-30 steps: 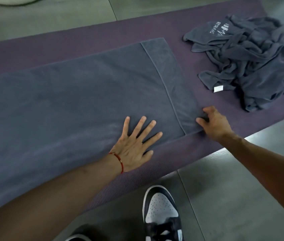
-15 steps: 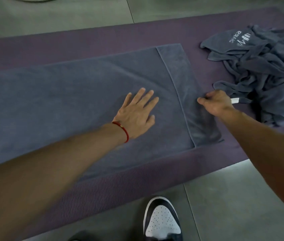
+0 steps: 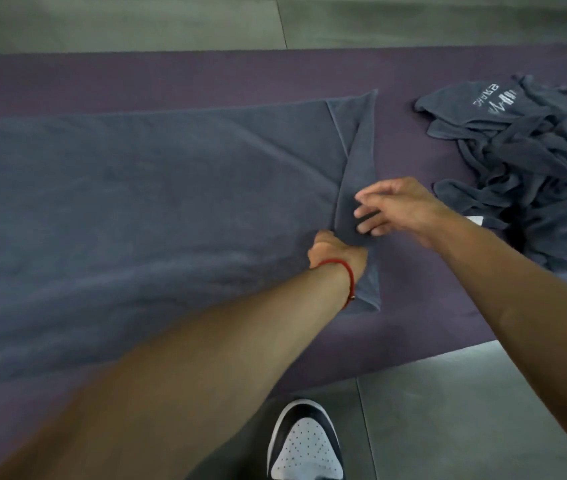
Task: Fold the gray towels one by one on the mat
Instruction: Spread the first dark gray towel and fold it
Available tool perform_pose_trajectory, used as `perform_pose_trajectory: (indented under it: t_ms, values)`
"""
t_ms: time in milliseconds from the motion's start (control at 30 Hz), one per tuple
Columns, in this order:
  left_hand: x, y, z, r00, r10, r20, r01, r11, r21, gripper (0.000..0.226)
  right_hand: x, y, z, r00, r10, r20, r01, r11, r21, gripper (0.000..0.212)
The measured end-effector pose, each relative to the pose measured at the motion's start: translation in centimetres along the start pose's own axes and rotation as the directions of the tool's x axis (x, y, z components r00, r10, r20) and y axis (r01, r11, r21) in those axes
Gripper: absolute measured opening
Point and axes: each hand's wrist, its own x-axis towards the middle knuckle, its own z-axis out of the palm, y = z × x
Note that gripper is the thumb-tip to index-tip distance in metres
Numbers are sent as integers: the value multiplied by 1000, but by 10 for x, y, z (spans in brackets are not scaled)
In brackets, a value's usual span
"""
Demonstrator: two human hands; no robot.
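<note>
A gray towel [image 3: 143,209] is spread flat along a purple mat [image 3: 206,74] laid on a gray tiled floor [image 3: 448,427]; most of the mat's left and middle is covered by it. Its right end is lifted and bunched into a raised ridge that runs from the far corner toward the near edge.

The left hand [image 3: 335,252] (a red string bracelet [image 3: 346,277] is worn at its wrist) is clenched on the towel at the foot of that ridge — the fingers are hidden in the cloth, so the exact grasp cannot be told. The right hand [image 3: 398,206] is held just beside it, on the right face of the ridge; a fold of the cloth is pinched between thumb and fingers, though the fingers are blurred.

To the right on the mat, well apart from the spread towel, a crumpled heap of gray towels [image 3: 531,168] is seen, with pale lettering on its far-left part and a small white tag at its near side.

At the near edge — on the floor, just off the mat — the toe of a black-and-white sneaker [image 3: 304,445] is visible.
</note>
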Motion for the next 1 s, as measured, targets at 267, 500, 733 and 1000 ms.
perform_pose_trajectory:
  t_ms: [267, 500, 733, 1000]
  values:
    - [-26, -48, -96, 961, 260, -89, -239, 951, 197, 13, 61, -55, 15, 916, -390, -93, 210, 666, -716, 59]
    - [-45, -92, -237, 905, 315, -285, -203, 910, 362, 12, 84, -128, 99, 855, -443, 270, 439, 341, -831, 73]
    - [-66, -153, -353, 823, 150, -548, 10, 961, 278, 20, 84, -186, 194, 832, -450, 323, 498, 352, -793, 62]
    - [-87, -203, -381, 857, 56, -513, -27, 998, 63, 6, 79, -187, 255, 850, -484, 208, 330, 181, -926, 35]
